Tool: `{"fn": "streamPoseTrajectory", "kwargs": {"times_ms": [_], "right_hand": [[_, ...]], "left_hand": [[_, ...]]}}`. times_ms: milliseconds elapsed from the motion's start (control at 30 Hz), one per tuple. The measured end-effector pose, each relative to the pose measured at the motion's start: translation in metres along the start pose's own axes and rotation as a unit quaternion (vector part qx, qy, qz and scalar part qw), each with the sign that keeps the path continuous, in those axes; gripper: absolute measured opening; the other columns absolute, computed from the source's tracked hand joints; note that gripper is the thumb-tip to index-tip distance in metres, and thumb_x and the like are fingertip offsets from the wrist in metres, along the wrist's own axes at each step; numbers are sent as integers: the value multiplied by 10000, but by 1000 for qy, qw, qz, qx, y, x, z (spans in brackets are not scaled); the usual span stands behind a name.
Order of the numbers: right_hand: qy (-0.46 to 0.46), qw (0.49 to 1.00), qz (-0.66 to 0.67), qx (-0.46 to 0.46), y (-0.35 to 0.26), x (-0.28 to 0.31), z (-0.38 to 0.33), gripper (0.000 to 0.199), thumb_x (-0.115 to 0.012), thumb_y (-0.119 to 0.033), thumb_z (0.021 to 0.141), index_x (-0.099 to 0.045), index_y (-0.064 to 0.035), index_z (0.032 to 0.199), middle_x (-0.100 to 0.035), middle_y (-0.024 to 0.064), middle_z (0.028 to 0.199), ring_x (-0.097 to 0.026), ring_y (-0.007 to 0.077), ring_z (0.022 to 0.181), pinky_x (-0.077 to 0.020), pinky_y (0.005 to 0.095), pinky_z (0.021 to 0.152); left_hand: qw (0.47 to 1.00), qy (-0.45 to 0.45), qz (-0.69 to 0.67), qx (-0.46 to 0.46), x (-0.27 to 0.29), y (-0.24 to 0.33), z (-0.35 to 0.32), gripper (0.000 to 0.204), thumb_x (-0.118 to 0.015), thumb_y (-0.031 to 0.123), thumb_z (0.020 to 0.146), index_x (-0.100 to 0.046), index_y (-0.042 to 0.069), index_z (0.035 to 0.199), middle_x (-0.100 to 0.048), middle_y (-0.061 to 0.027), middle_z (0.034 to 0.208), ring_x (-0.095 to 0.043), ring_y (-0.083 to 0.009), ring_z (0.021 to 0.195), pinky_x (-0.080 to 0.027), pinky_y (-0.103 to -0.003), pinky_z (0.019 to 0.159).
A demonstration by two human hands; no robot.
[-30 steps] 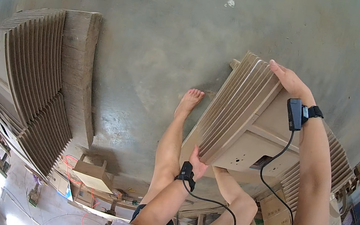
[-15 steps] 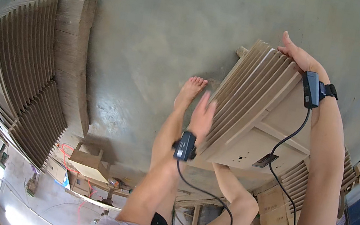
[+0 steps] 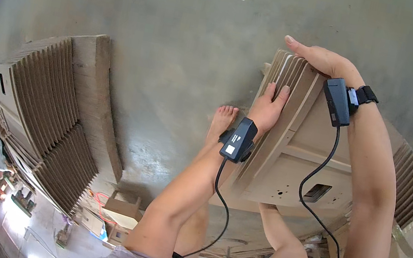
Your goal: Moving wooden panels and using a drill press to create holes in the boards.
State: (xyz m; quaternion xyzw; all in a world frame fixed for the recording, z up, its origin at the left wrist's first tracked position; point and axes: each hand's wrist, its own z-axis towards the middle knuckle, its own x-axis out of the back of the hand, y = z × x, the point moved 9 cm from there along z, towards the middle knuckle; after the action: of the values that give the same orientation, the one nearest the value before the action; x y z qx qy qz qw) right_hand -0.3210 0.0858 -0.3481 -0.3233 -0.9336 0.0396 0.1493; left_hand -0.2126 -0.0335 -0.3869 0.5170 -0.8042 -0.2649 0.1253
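A row of light brown wooden panels (image 3: 293, 78) stands on edge at the right of centre, with narrow gaps between the thin boards. The outermost panel (image 3: 320, 143) faces right and has a frame, small holes and a rectangular cutout. On the panels' upper edges lies my left hand (image 3: 270, 107), two digits visible and stretched toward the far end. My right hand (image 3: 331, 62) rests against the far end of the row, thumb stretched out to the left; its other fingers are mostly hidden. Both hands look open. Each wrist carries a black cabled device.
At the left, a long row of similar panels (image 3: 46, 95) leans on a thick wooden beam (image 3: 104, 100). More slatted panels (image 3: 409, 184) stand at the far right. A small wooden box (image 3: 123, 208) sits lower left. My bare foot (image 3: 224, 118) is on the concrete floor (image 3: 187, 48).
My left hand has come from beside the row onto the panels' upper edges. My right hand stays at the far end. The whole view has shifted slightly.
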Motion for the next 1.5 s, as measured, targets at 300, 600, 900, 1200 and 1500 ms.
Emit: {"fn": "streamPoseTrajectory", "kwargs": {"times_ms": [300,600,900,1200,1500], "right_hand": [[18,1000,13,21,1,-5,6,902,-354,-757,681,-515,-4,1149,-453,247,1197,-423,361,1133,-341,433,913],[58,997,-10,56,-1,2,10,954,-331,-786,662,-508,18,1145,-446,243,1207,-389,382,1158,-321,425,942],[542,768,199,278,145,-3,-199,550,-309,-398,905,-282,-3,1287,-269,158,1351,-199,284,1274,-166,395,1026],[213,309,892,-252,360,-402,-200,935,-254,-701,769,-16,-12,1356,-60,112,1422,-151,264,1283,-136,377,1041],[184,120,975,17,291,-324,-146,526,-388,-513,815,-492,-125,1155,-496,12,1178,-422,230,1103,-309,394,953]], "left_hand": [[999,10,-35,-24,0,-4,5,752,-357,551,837,-252,-27,1305,-290,-216,1336,-271,-301,1254,-226,-296,1011],[997,-45,-66,-23,4,-4,15,705,-357,522,853,-298,-31,1287,-325,-193,1328,-297,-273,1246,-225,-290,1011],[981,11,10,-193,31,92,46,669,-311,515,879,-337,-28,1270,-339,-154,1330,-293,-230,1249,-215,-293,1021],[988,-146,41,-7,-1,82,78,852,-261,684,785,-317,6,1296,-309,-143,1348,-267,-237,1259,-153,-347,1042],[995,-63,-12,81,-3,89,58,625,-331,550,843,-480,25,1149,-530,-108,1116,-496,-221,1033,-374,-338,899]]}}
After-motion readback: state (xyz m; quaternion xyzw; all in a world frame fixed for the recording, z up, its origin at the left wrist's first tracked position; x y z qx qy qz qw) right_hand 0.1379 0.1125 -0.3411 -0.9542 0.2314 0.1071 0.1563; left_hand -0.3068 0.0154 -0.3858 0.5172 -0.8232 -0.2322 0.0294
